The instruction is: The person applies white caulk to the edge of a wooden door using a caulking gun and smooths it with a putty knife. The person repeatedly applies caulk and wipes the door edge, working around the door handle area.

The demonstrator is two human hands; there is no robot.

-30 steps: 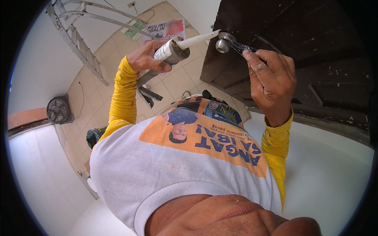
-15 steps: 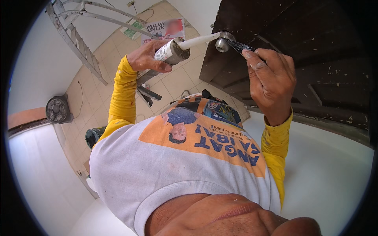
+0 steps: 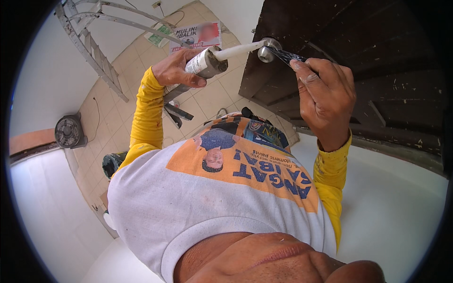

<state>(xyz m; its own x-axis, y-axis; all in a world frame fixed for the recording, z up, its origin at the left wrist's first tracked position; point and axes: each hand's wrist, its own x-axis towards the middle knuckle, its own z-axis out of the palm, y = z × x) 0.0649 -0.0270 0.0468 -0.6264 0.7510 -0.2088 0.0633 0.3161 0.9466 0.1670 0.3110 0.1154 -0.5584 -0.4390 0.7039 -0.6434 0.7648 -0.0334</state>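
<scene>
While right fingers [image 3: 311, 74] pinch a tool [image 3: 286, 55], left fingers [image 3: 192, 79] clasp a tube [image 3: 205, 64], nozzle [image 3: 240, 49] slightly lowered

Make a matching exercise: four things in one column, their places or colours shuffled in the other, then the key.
1. Sealant cartridge
2. Doorknob
3. Stepladder
4. Electric fan

A. Black, near the picture's left edge
B. Silver, on the dark brown door
C. Standing at the picture's upper left
D. In the left hand's grip

Pairs: 1-D, 2-B, 3-C, 4-A

Open gap lay between hands [image 3: 177, 70] [image 3: 326, 94], nozzle [image 3: 238, 49] and doorknob [image 3: 264, 55] barred its far side, dark door [image 3: 377, 70] blocked the right
</scene>
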